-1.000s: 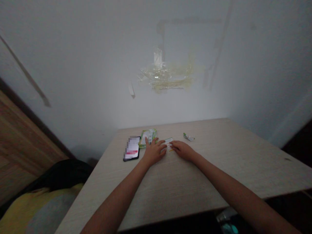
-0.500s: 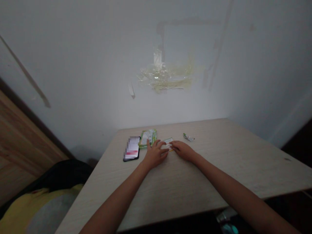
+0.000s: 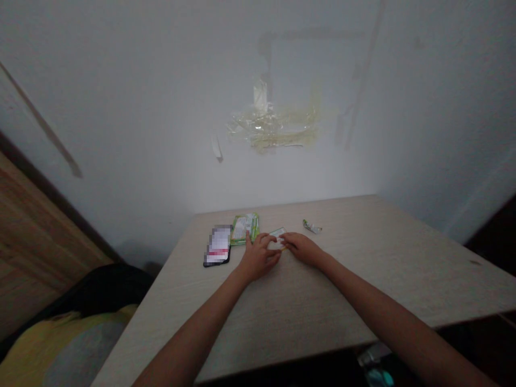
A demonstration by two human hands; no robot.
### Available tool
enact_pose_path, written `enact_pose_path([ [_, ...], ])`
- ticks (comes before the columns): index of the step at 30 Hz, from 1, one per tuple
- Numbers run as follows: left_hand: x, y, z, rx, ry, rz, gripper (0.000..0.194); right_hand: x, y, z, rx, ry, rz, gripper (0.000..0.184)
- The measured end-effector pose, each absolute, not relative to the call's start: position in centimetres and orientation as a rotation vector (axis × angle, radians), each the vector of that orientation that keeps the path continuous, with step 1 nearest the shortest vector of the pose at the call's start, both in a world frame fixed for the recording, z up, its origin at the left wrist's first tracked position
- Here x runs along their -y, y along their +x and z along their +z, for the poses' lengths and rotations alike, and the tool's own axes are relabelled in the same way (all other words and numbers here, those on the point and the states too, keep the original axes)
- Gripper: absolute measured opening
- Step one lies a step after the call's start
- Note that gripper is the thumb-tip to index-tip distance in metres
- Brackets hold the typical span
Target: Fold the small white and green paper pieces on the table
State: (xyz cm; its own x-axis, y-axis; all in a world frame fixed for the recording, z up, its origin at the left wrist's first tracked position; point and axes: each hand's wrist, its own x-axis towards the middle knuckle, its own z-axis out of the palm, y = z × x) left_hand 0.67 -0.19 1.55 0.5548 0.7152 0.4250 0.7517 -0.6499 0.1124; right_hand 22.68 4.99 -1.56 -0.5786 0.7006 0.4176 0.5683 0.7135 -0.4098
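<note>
Our left hand (image 3: 259, 259) and right hand (image 3: 303, 249) lie close together at a small pale card (image 3: 278, 233) on the tabletop (image 3: 298, 306), though we cannot tell whether either grips it.

Single head-worn view, wide in field. The camera sits above the near edge of the worktop (image 3: 310, 301), faces forward and tilts downward, looking along both forearms (image 3: 201, 328) from behind. The left grip (image 3: 259, 257) and right grip (image 3: 303, 248) lie at middle range, small in frame. Both far corners of the worktop are included; beyond them, the wall (image 3: 161, 107) occupies the upper half.
</note>
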Motion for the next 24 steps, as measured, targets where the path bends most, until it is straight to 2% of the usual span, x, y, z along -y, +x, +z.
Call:
enact_pose_path([
  [24, 0.21, 0.82, 0.96, 1.391, -2.709, -0.783, 0.023, -4.85, 23.01, -1.43, 2.339, -0.97, 0.383, 0.03],
])
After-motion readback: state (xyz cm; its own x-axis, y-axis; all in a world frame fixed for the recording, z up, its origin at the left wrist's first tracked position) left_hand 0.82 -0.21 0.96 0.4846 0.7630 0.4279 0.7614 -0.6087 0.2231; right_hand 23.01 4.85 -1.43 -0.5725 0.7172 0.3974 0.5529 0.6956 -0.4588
